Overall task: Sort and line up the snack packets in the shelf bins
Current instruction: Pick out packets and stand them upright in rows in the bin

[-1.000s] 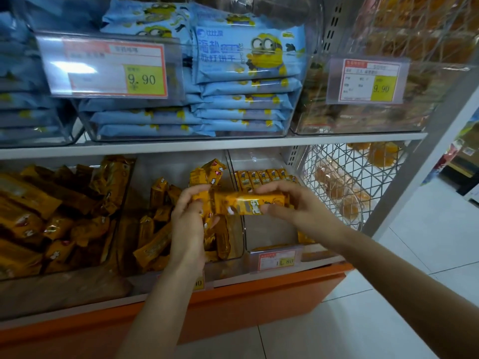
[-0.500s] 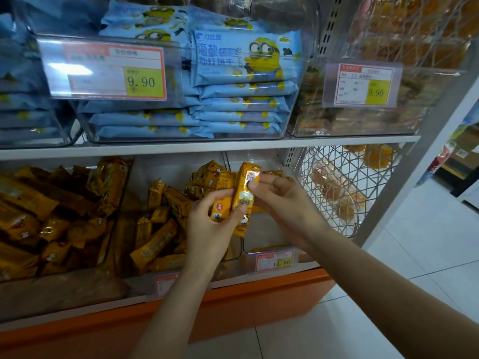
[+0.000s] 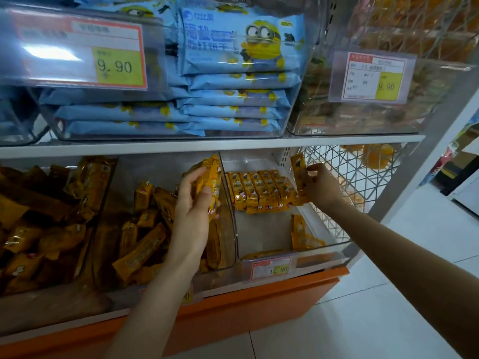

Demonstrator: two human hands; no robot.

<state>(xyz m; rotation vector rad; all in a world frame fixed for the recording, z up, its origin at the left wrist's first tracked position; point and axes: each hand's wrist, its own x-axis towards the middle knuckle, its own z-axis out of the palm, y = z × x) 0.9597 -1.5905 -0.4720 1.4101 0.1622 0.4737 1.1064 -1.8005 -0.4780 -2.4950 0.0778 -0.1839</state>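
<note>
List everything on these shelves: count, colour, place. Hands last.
Blue packs: two stacks, blue, upper middle bin.
Price tags: at least three, red-yellow, bin fronts.
Lined-up packets: about six, yellow, lower right bin, back.
Loose packets: many, yellow, lower middle bin and lower left bin.
Stray packet: at least one, yellow, lower right bin, front.
Wire basket: one, white, right of the bins.
Shelf base: one, orange, below the bins.
Left hand: grips a bundle of yellow packets over the lower middle bin.
Right hand: pinches one yellow packet at the row's right end.
</note>
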